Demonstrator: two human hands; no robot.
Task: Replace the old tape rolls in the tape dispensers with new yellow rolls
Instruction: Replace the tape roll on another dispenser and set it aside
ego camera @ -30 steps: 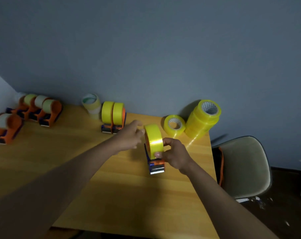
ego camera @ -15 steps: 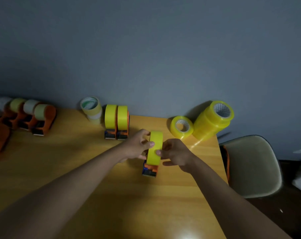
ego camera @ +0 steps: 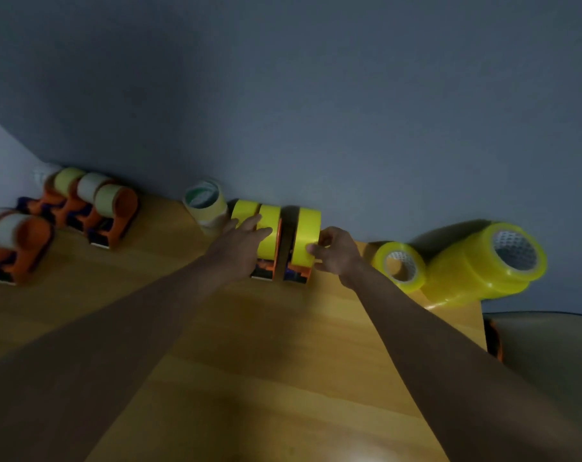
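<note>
Three orange dispensers with yellow rolls stand side by side near the wall. My right hand (ego camera: 335,253) grips the rightmost dispenser with its yellow roll (ego camera: 304,235), thumb on the roll's front. My left hand (ego camera: 241,246) lies with straight fingers over the two other refilled dispensers (ego camera: 268,240). A loose yellow roll (ego camera: 399,265) lies to the right, beside a stack of yellow rolls (ego camera: 483,265) on its side. Several orange dispensers with old pale rolls (ego camera: 107,215) stand at the far left.
A stack of removed pale rolls (ego camera: 205,203) stands by the wall, left of the refilled dispensers. The wooden table (ego camera: 249,361) ends at the right, where a grey chair (ego camera: 546,348) stands close to its edge.
Both hands carried the dispenser with the yellow roll from mid-table to the wall, beside the two refilled ones. My left hand left it and now rests on those two.
</note>
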